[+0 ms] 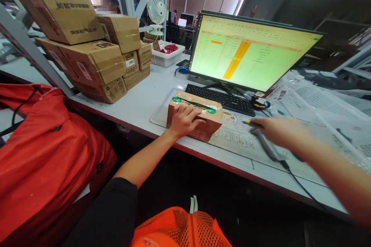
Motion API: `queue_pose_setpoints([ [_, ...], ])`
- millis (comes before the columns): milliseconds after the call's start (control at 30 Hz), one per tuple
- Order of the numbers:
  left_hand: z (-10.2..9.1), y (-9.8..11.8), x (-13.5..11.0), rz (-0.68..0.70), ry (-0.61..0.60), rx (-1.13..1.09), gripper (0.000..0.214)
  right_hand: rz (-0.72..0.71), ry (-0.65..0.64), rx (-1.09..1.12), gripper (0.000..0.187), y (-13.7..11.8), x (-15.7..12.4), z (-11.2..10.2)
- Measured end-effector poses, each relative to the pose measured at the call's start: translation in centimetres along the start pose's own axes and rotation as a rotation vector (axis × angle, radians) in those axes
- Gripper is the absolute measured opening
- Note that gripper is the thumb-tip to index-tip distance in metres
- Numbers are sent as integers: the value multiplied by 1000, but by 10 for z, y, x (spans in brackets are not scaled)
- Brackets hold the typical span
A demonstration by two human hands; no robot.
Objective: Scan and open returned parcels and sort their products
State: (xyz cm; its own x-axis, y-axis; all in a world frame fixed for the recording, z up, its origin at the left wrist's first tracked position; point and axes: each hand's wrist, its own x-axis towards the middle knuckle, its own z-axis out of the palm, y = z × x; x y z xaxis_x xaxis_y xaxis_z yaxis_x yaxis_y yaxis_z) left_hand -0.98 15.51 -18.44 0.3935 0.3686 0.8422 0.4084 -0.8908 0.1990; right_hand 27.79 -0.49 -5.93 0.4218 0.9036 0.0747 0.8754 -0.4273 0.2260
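My left hand (185, 120) grips the near top edge of a small cardboard box (214, 121), fingers over the top and thumb along the side. Clear tape and green round stickers cover its top, where a long dark slit runs along the middle. My right hand (276, 129), blurred, is closed around a utility knife (251, 123) with a yellow and black body, its tip pointing left toward the box but apart from it. Just below that hand lies a grey barcode scanner (268, 146) with a black cable.
Behind the box are a black keyboard (232, 100) and a lit monitor (249, 54). Stacked cartons (92, 61), a white basket (168, 58) and a small fan (156, 9) stand to the left. Plastic bags (327, 115) lie right. Red fabric (52, 162) hangs by the table's front.
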Motion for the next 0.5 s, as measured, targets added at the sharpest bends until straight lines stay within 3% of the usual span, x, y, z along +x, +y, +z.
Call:
queue_pose_setpoints([
  [67,-1,1,1,14,21,-3,25,-46,-160,-123,47,-9,-23,36],
  [167,-3,2,3,19,50,5,24,-50,-96,-109,53,-23,-45,85],
  [233,-5,3,3,22,62,5,24,-30,-5,-3,52,-28,-45,97],
  [300,-6,3,3,29,62,2,26,-54,152,204,52,-35,-31,86],
  [400,-8,3,3,26,58,3,27,-244,377,596,54,-61,6,43],
  [500,-10,2,4,26,70,13,25,-446,347,716,55,-102,41,4],
])
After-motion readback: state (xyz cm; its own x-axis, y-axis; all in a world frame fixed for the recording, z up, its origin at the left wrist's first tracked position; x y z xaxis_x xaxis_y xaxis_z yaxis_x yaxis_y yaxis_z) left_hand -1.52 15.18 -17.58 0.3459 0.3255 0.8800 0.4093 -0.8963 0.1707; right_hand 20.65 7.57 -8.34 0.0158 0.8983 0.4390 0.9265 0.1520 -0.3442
